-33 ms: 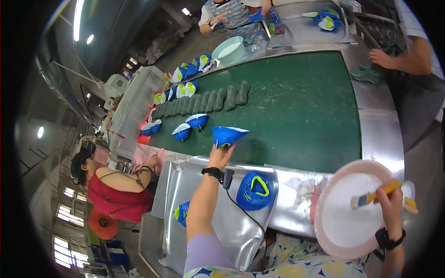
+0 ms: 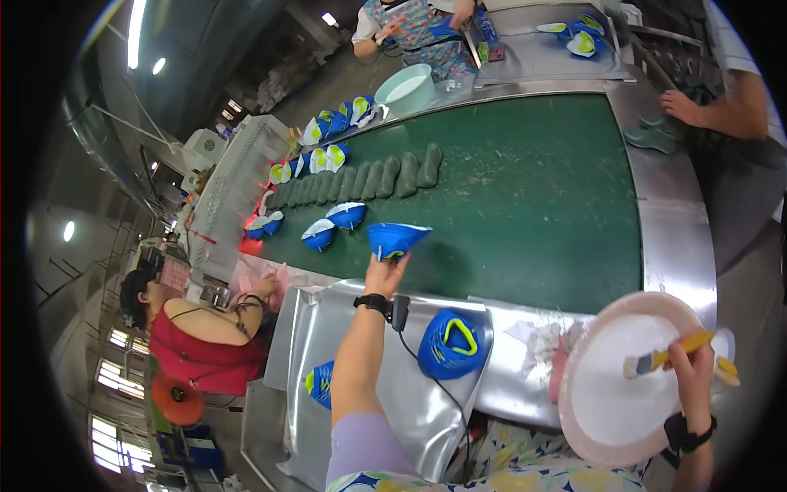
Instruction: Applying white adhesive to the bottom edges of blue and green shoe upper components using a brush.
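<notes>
My left hand (image 2: 387, 277) grips a blue shoe upper (image 2: 397, 239) from below, holding it over the near edge of the green conveyor belt (image 2: 533, 205). The upper's pale underside edge faces away from me. In my right hand (image 2: 697, 369) is a paintbrush (image 2: 691, 342) with a yellow handle, its bristles above the white liquid in a pink basin (image 2: 574, 373). A second blue upper with a lime collar (image 2: 451, 344) stands on the metal table in front of me. Another upper (image 2: 322, 384) lies near my left forearm, partly hidden by it.
Several dark green soles (image 2: 384, 176) lie in a row on the belt, with blue uppers (image 2: 318, 234) on both sides. Crumpled tissue (image 2: 541, 340) sits beside the basin. Co-workers stand left, across and right; a pale green basin (image 2: 406, 88) is at the far edge.
My left hand and the held upper have shifted slightly left. The brush has moved a little lower over the basin, still in my right hand.
</notes>
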`<move>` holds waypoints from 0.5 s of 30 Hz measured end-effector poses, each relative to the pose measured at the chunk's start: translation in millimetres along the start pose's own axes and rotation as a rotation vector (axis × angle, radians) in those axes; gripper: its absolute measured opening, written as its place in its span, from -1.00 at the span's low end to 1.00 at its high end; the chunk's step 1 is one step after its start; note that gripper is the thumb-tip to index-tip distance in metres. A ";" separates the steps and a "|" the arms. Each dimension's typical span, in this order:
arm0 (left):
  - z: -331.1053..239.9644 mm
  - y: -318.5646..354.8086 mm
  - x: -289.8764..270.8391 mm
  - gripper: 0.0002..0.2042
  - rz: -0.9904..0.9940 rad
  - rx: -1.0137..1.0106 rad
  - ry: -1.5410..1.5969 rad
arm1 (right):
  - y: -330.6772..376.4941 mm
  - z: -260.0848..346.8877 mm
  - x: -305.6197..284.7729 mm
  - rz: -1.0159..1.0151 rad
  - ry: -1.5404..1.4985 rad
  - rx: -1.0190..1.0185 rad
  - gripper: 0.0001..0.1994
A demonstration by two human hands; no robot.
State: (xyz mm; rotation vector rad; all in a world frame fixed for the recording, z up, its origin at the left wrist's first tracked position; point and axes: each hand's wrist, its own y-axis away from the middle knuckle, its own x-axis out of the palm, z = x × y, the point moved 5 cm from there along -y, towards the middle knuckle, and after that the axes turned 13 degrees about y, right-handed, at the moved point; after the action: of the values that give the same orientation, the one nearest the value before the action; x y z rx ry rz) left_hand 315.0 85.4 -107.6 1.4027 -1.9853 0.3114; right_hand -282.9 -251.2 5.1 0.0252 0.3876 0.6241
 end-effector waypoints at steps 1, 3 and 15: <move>-5.2 -25.9 -5.4 -0.68 0.048 0.072 0.041 | -0.4 -2.0 1.3 -0.015 0.027 0.019 -0.93; -16.3 -62.9 -40.1 -0.67 -0.144 0.165 0.049 | -6.3 0.0 8.8 -0.015 0.086 0.064 -0.92; 46.2 161.2 91.7 -0.63 0.507 0.068 -1.906 | 1.7 15.1 43.1 0.183 0.423 -0.067 -0.94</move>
State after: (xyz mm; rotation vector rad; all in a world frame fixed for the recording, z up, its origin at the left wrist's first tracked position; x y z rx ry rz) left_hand 134.2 55.3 -53.4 1.1159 -3.7521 -1.2747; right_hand -246.4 -223.7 4.4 -0.1393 0.7786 0.8249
